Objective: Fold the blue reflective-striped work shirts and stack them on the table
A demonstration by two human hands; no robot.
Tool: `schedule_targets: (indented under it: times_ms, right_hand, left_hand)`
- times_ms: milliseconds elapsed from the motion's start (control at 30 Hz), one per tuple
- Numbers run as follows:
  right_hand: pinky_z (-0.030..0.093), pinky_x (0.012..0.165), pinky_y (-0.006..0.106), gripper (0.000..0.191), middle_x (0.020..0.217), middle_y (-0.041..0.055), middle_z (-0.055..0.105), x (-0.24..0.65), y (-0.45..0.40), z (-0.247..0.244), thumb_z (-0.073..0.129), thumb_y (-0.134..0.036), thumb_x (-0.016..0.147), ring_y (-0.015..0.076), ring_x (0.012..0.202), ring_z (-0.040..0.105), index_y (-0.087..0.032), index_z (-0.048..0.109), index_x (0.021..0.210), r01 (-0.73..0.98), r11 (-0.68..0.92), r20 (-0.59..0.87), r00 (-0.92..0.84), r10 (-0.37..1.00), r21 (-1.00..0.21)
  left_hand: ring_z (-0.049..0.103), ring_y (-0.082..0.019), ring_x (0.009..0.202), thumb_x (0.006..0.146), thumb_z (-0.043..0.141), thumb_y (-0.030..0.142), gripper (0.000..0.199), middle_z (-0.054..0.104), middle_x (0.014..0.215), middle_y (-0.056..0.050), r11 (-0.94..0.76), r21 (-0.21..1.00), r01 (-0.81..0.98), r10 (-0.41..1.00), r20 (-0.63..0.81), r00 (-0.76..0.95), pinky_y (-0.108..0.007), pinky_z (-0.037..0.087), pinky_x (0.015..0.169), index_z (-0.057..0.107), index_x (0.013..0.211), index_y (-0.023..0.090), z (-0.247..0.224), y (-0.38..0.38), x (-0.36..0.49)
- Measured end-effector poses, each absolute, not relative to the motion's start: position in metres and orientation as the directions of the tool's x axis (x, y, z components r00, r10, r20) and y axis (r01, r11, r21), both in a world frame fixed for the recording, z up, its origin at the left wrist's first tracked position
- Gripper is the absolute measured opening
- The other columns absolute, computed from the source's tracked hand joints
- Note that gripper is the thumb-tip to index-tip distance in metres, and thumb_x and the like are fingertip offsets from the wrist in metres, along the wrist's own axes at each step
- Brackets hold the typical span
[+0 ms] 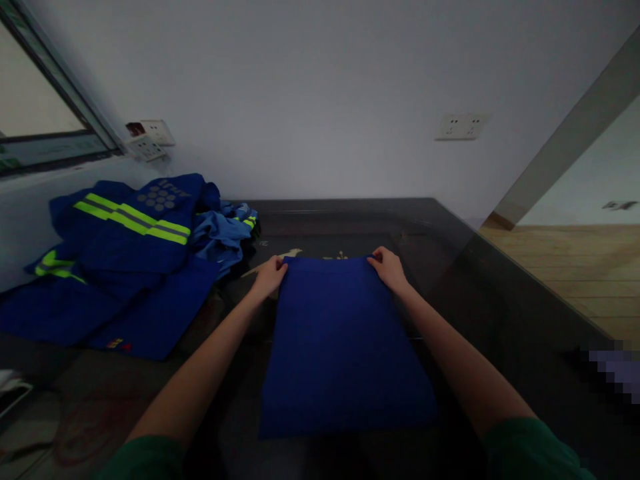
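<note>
A plain dark blue cloth (345, 347) is spread out in the middle, wider at its near edge than at its far edge. My left hand (271, 275) pinches its far left corner between thumb and fingers. At the far right corner, my right hand (388, 267) grips the cloth the same way. The far edge runs fairly straight between both hands. Most of the cloth lies over the dark table (480, 320).
Blue clothes with yellow-green reflective stripes (133, 223) are heaped on the left, a lighter blue garment (223, 237) beside them. A white object (13, 390) with a cable is at the lower left. Behind the table rises a wall with sockets (461, 127).
</note>
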State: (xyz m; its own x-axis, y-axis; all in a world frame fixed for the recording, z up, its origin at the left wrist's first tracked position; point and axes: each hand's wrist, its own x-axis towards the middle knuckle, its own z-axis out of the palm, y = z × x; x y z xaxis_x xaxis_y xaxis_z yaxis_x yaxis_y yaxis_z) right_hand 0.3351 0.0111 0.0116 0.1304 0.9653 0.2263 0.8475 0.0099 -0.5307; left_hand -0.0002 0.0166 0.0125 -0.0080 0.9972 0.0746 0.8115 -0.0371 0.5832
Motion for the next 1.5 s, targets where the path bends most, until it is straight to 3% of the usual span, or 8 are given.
schedule_targets:
  times_ms: [400, 633, 833, 1000, 1167, 1300, 1400, 1500]
  right_hand:
    - [0.045, 0.075, 0.033, 0.022, 0.098, 0.0149, 0.069, 0.312, 0.008, 0.020, 0.045, -0.030, 0.095, 0.0268, 0.089, 0.067, -0.017, 0.049, 0.112, 0.952, -0.064, 0.137, 0.110, 0.984, -0.299]
    - [0.047, 0.072, 0.034, 0.025, 0.096, 0.0166, 0.069, 0.304, 0.007, 0.018, 0.044, -0.033, 0.096, 0.0278, 0.086, 0.068, -0.016, 0.049, 0.114, 0.972, -0.091, 0.140, 0.123, 0.982, -0.216]
    - [0.046, 0.074, 0.033, 0.019, 0.098, 0.0139, 0.069, 0.309, 0.004, 0.016, 0.047, -0.027, 0.094, 0.0270, 0.090, 0.066, -0.017, 0.051, 0.110, 0.957, -0.049, 0.187, 0.106, 0.977, -0.286]
    - [0.046, 0.075, 0.033, 0.016, 0.102, 0.0130, 0.068, 0.317, 0.006, 0.018, 0.049, -0.024, 0.093, 0.0261, 0.093, 0.065, -0.017, 0.053, 0.106, 0.924, -0.053, 0.175, 0.128, 0.976, -0.379]
    - [0.046, 0.078, 0.032, 0.017, 0.103, 0.0097, 0.067, 0.317, 0.006, 0.019, 0.054, -0.021, 0.090, 0.0238, 0.095, 0.063, -0.018, 0.055, 0.107, 0.934, -0.008, 0.184, 0.079, 0.980, -0.357]
    - [0.049, 0.079, 0.036, 0.031, 0.116, 0.0134, 0.061, 0.310, -0.004, 0.033, 0.052, -0.023, 0.090, 0.0263, 0.101, 0.060, -0.018, 0.053, 0.121, 0.960, 0.018, 0.310, 0.073, 0.948, -0.280]
    - [0.046, 0.091, 0.039, 0.036, 0.126, 0.0159, 0.055, 0.295, -0.016, 0.041, 0.044, -0.026, 0.094, 0.0275, 0.116, 0.052, -0.015, 0.052, 0.128, 0.963, 0.155, 0.428, -0.048, 0.902, -0.219]
    - [0.036, 0.105, 0.044, 0.044, 0.139, 0.0154, 0.047, 0.278, -0.027, 0.032, 0.036, -0.035, 0.097, 0.0272, 0.131, 0.041, -0.015, 0.050, 0.135, 0.929, 0.322, 0.334, -0.250, 0.909, -0.181]
  left_hand:
    - [0.062, -0.021, 0.087, 0.090, 0.041, 0.026, 0.015, 0.065, 0.090, -0.007, 0.001, 0.623, 0.782, 0.995, 0.077, -0.063, -0.029, 0.046, 0.074, 0.053, 0.092, 0.017, 0.008, 0.017, -0.005]
    - [0.064, -0.024, 0.092, 0.092, 0.043, 0.023, 0.020, 0.066, 0.100, -0.013, -0.012, 0.495, 0.869, 0.992, 0.118, -0.053, -0.033, 0.046, 0.080, 0.051, 0.109, 0.015, 0.023, 0.001, 0.001]
    - [0.062, -0.029, 0.102, 0.092, 0.043, 0.025, 0.039, 0.063, 0.115, -0.017, -0.071, 0.424, 0.903, 0.987, 0.160, 0.003, -0.038, 0.047, 0.084, 0.041, 0.131, 0.018, 0.019, -0.005, 0.007]
    - [0.062, -0.024, 0.099, 0.092, 0.044, 0.024, 0.035, 0.063, 0.112, -0.014, -0.168, 0.483, 0.860, 0.965, 0.257, 0.044, -0.034, 0.047, 0.087, 0.046, 0.126, 0.016, 0.015, 0.002, 0.007]
    - [0.061, -0.025, 0.102, 0.092, 0.046, 0.022, 0.034, 0.063, 0.110, -0.015, -0.156, 0.414, 0.897, 0.971, 0.233, 0.061, -0.038, 0.047, 0.089, 0.048, 0.125, 0.013, 0.009, 0.003, 0.006]
    - [0.053, -0.030, 0.113, 0.090, 0.051, 0.028, 0.050, 0.054, 0.122, -0.018, -0.139, 0.266, 0.954, 0.931, 0.363, 0.034, -0.044, 0.045, 0.092, 0.041, 0.137, 0.014, 0.020, -0.005, 0.010]
    - [0.048, -0.028, 0.120, 0.092, 0.047, 0.030, 0.048, 0.051, 0.129, -0.015, -0.268, 0.239, 0.933, 0.902, 0.403, 0.156, -0.044, 0.041, 0.099, 0.042, 0.138, 0.017, 0.028, -0.015, 0.025]
    - [0.038, -0.024, 0.133, 0.096, 0.039, 0.034, 0.043, 0.043, 0.143, -0.010, -0.460, 0.233, 0.857, 0.876, 0.275, 0.396, -0.042, 0.031, 0.110, 0.047, 0.136, 0.022, 0.023, -0.023, 0.043]
